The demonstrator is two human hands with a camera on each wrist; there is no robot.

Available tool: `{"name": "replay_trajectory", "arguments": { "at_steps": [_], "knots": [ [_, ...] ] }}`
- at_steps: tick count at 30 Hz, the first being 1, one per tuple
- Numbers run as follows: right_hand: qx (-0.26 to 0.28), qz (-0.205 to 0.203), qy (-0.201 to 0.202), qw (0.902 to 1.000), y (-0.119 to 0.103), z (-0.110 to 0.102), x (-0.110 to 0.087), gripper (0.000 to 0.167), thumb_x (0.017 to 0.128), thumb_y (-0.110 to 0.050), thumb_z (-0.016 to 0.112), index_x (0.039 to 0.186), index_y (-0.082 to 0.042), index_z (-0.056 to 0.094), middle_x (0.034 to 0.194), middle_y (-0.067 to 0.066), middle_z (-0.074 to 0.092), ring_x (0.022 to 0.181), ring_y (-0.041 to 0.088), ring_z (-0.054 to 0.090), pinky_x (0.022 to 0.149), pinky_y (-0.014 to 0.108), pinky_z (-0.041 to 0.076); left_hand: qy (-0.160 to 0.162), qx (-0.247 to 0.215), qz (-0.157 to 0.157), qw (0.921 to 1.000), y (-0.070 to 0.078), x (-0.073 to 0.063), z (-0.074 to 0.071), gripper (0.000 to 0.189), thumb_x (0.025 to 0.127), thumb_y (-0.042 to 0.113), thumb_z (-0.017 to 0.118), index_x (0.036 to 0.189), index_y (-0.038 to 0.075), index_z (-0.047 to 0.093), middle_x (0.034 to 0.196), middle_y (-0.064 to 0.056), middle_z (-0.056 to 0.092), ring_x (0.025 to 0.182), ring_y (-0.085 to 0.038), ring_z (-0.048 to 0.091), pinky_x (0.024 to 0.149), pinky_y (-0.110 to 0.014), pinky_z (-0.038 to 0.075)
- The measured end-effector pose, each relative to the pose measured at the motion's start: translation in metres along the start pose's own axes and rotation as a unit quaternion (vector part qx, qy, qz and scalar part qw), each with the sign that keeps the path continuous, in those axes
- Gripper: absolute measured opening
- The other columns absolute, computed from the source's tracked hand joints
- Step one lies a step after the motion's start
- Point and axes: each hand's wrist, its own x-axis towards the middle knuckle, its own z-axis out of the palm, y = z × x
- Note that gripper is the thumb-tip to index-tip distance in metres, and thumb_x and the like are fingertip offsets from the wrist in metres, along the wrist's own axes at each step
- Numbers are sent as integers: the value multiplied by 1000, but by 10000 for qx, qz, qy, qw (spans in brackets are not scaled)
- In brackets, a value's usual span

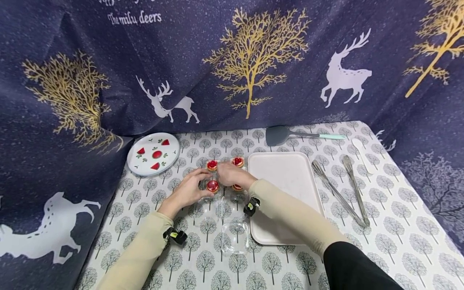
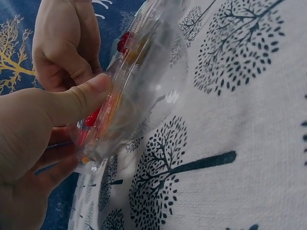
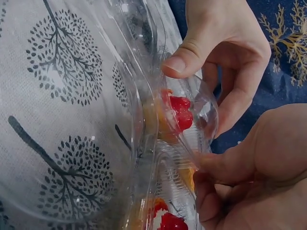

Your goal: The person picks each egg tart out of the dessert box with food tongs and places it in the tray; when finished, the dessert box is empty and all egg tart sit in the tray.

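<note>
Several red-topped tarts [image 1: 212, 165] sit in a clear plastic clamshell container [image 1: 235, 237], which lies unfolded on the cloth. Over the near-left tart [image 1: 212, 185] curves a clear dome lid [image 3: 207, 108]. My left hand [image 1: 190, 187] is on the container's left side, its thumb and fingers pinching the dome's rim around that tart. From the other side my right hand [image 1: 232, 174] reaches over the container and pinches the plastic edge between thumb and forefinger, beside the same dome. My right hand partly hides the tarts on the right.
Right beside the container lies a pale rectangular tray [image 1: 282, 173]. Metal tongs [image 1: 348, 193] and a white spoon [image 1: 361, 155] are farther right. A spatula [image 1: 279, 135] lies at the back; a watermelon-patterned plate [image 1: 170, 155] stands back left.
</note>
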Motion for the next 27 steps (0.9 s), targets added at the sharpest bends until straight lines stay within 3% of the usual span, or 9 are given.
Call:
{"name": "replay_trajectory", "arguments": {
  "at_steps": [10,19,23,27],
  "knots": [
    [129,1,29,9999,2,-5,-2,15,92,-5,56,107,-7,58,92,2,59,81,16,57,68,22,53,-15,16,67,10000,0,1,1,73,68,32,87,130,4,60,142,-10,52,130,-32,49,110,-50,42],
    [166,-122,85,9998,2,-6,0,13,97,-9,53,94,-8,66,81,1,62,66,13,56,56,22,52,-35,82,110,9999,0,3,0,73,69,34,87,130,4,60,142,-13,52,131,-35,48,111,-51,39],
    [218,-109,204,9995,2,-6,-1,11,93,-6,57,89,-8,67,82,3,63,68,14,57,58,22,53,48,121,156,9998,0,2,-1,72,69,33,87,130,4,60,141,-14,53,130,-35,48,112,-51,39],
    [366,-25,256,9990,2,-3,-4,7,91,-7,61,95,-7,67,90,4,64,75,15,59,62,22,54,67,166,212,9996,2,1,-1,72,69,32,87,130,5,60,141,-15,53,130,-34,48,111,-52,39]
  ]
}}
